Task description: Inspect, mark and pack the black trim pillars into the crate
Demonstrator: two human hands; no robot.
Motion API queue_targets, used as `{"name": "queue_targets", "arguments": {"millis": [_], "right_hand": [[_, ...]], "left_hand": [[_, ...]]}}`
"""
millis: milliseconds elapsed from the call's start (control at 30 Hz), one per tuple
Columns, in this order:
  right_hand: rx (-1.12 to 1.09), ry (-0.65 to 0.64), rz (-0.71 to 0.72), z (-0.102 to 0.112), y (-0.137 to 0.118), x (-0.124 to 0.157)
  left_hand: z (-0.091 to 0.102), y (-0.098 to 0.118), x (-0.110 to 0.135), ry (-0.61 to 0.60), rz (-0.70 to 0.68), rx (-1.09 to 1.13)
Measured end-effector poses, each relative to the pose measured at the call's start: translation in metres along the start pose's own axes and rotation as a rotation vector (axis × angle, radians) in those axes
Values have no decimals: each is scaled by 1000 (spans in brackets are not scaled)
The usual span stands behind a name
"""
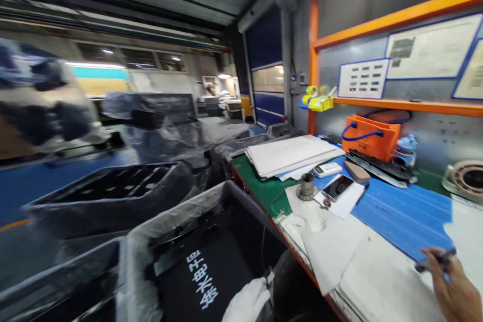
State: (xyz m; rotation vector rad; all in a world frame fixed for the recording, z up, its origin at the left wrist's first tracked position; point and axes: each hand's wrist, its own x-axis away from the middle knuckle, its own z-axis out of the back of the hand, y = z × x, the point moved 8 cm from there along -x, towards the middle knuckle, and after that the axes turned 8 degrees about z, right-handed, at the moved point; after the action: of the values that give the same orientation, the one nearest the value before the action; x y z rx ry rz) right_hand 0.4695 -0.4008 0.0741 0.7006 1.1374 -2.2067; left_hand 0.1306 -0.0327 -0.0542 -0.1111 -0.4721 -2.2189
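My right hand (455, 284), bare, is at the far right over the worktable, its fingers closed around a dark pen (424, 264). White paper sheeting and a blue board (407, 211) lie beneath and behind it. A white glove covers my left hand (247, 302), low in the middle. Its fingers are bent against a small greyish piece (269, 282) at the bin's near right side; I cannot make out what that is. Left of this hand, a plastic-lined bin (138, 241) holds a black panel (237, 241) with white printed characters.
On the table are a stack of white sheets (294, 153), a phone (338, 187), a metal cup-like piece (307, 186), an orange bag (372, 136) and a fan-like round device (468, 177). More lined bins (101, 206) stand at the left. A blurred person (45, 90) is beyond them.
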Motion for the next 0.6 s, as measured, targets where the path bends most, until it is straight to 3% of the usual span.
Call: {"name": "queue_targets", "arguments": {"millis": [67, 133, 367, 600], "right_hand": [[-11, 42, -56, 12, -18, -3], [-30, 22, -87, 11, -25, -7], [-20, -155, -122, -7, -6, -6], [-39, -229, -82, -11, -17, -6]], "left_hand": [[-4, 0, -5, -26, 3, 0], [-7, 1, -9, -45, 1, 22], [-11, 2, -16, -84, -24, 121], [-12, 2, -16, -95, -26, 133]]}}
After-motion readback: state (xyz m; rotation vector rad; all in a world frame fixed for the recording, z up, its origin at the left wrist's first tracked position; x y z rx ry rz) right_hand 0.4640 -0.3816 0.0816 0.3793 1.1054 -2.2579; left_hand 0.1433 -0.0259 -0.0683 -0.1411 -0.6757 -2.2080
